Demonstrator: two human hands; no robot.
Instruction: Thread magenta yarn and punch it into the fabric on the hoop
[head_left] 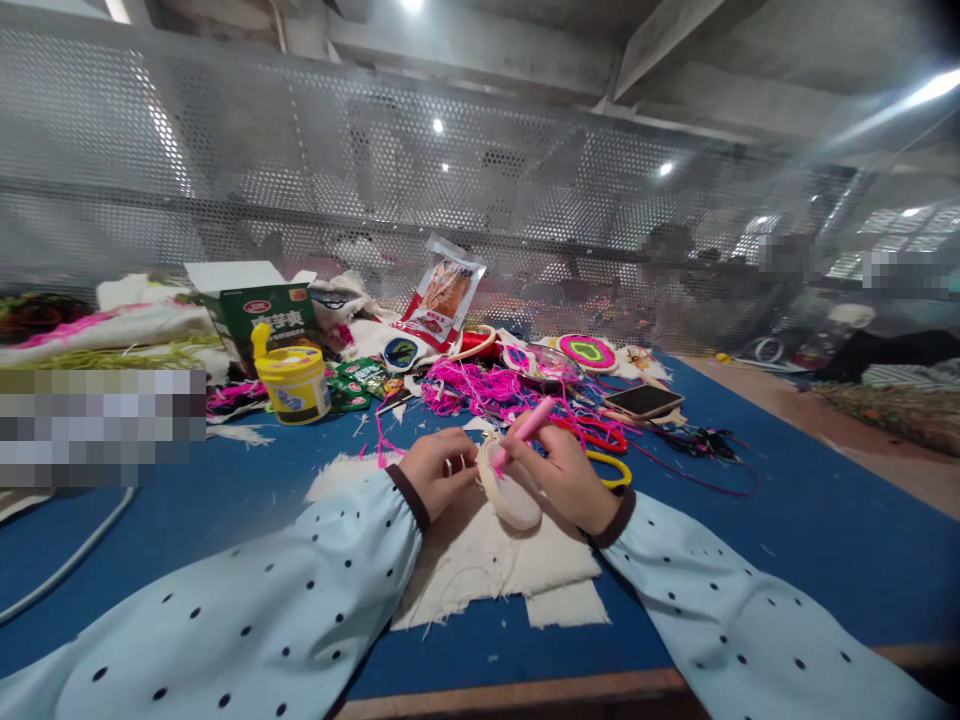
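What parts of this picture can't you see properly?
- Head view: the cloth in the hoop is partly hidden by the right hand.
- The tip of the pink tool is hidden where it meets the hoop.
- The left hand has its fingertips tucked behind the hoop's rim.
- The words on the yellow tub are too small to read.
- A blurred patch covers things at the left edge.

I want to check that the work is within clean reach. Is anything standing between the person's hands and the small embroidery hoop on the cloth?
Nothing visible does. The left hand grips the embroidery hoop at its left rim, and the right hand holds a pink punch tool with its tip at the hoop. The pink yarn lies behind, farther back.
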